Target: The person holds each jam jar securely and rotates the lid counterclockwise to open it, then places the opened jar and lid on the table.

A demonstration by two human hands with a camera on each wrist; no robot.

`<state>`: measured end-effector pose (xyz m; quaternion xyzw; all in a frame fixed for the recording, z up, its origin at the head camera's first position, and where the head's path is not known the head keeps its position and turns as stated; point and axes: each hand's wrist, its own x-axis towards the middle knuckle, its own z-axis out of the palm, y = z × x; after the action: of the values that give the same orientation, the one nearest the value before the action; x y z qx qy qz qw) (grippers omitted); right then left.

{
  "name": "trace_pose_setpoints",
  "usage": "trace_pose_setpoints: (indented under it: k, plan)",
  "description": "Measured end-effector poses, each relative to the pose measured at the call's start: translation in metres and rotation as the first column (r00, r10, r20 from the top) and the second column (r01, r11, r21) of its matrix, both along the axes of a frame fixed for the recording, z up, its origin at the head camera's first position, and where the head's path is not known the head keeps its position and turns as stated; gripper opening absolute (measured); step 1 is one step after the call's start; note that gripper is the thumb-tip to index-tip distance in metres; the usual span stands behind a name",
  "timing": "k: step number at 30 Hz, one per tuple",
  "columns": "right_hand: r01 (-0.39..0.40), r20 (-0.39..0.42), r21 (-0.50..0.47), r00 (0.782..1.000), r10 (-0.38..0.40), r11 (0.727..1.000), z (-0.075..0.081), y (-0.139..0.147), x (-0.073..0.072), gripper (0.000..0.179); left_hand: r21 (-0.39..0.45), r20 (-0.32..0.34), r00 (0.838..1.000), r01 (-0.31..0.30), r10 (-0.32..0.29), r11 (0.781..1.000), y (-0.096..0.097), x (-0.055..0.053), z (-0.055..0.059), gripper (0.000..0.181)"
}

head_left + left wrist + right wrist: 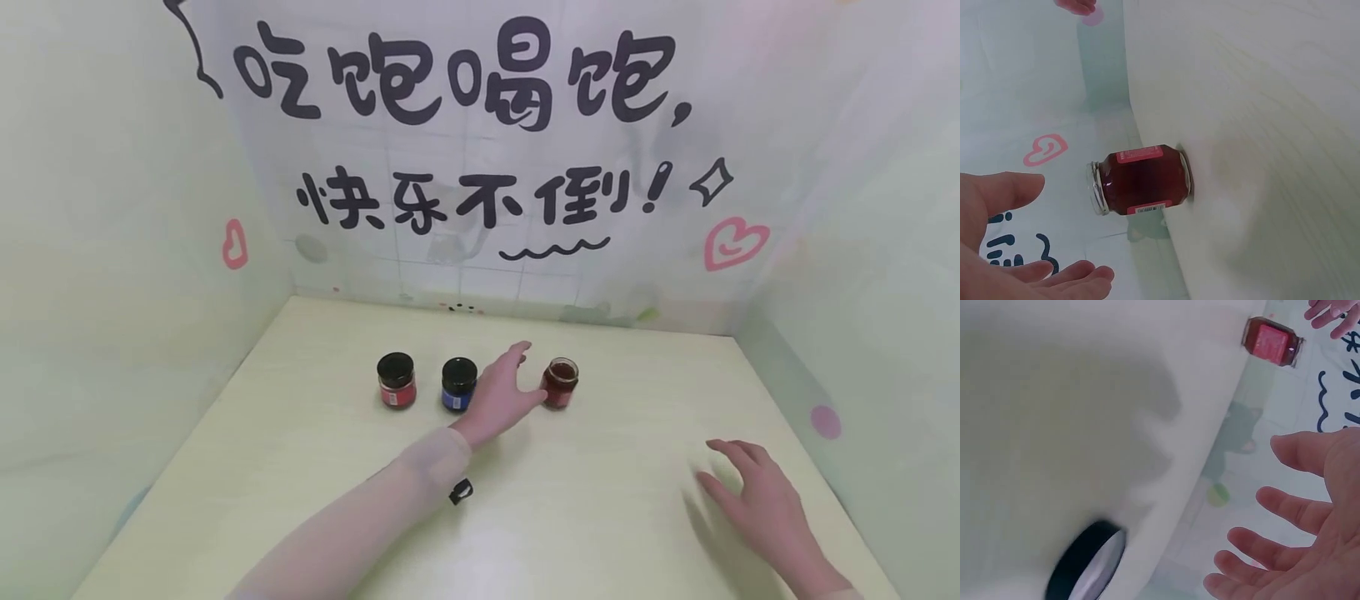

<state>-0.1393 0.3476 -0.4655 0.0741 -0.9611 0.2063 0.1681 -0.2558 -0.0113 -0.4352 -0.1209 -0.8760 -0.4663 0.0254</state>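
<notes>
In the head view my left hand (501, 400) reaches over the table with thumb and fingers spread. Its thumb tip overlaps the side of a lidless glass jar (559, 385) with dark red contents; the left wrist view shows this jar (1146, 180) apart from thumb and fingers. Behind that hand, partly covered, stands a blue-labelled jar (457, 385) with a black lid. My right hand (765, 504) hovers at the right, fingers parted, holding nothing. Below it a black lid (1088, 562) lies on the table in the right wrist view; in the head view it is hidden.
A red-labelled jar (397, 382) with a black lid stands left of the blue one. Light panels enclose the pale table (600, 517) at the back and both sides; the back panel (465, 275) carries large dark lettering. A small black piece (461, 492) shows beside the left sleeve.
</notes>
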Motion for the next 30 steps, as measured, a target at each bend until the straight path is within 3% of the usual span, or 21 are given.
trace_pose_setpoints:
  k: [5, 11, 21, 25, 30]
  plan:
    - [-0.029, 0.007, -0.043, 1.000, 0.029, 0.999, 0.006, -0.023, -0.013, 0.048, 0.029, -0.016, 0.999, -0.036, 0.037, 0.999, -0.019, 0.011, 0.006, 0.075]
    - [-0.091, -0.034, -0.067, 0.995, 0.088, 0.994, 0.009, -0.047, -0.024, 0.049, 0.042, -0.023, 0.997, -0.070, 0.071, 0.997, -0.033, 0.026, 0.006, 0.074]
    - [-0.115, -0.071, -0.132, 0.992, 0.107, 0.985, 0.014, -0.076, -0.037, 0.046, 0.068, -0.058, 0.992, -0.106, 0.110, 0.992, -0.051, 0.046, 0.003, 0.067]
    - [-0.127, -0.077, -0.154, 0.990, 0.116, 0.980, 0.017, -0.087, -0.044, 0.045, 0.108, -0.093, 0.985, -0.135, 0.145, 0.985, -0.057, 0.053, 0.000, 0.061]
    - [-0.143, -0.085, -0.182, 0.988, 0.129, 0.973, 0.020, -0.098, -0.053, 0.044, 0.217, -0.149, 0.968, -0.166, 0.201, 0.962, -0.063, 0.058, -0.001, 0.051]
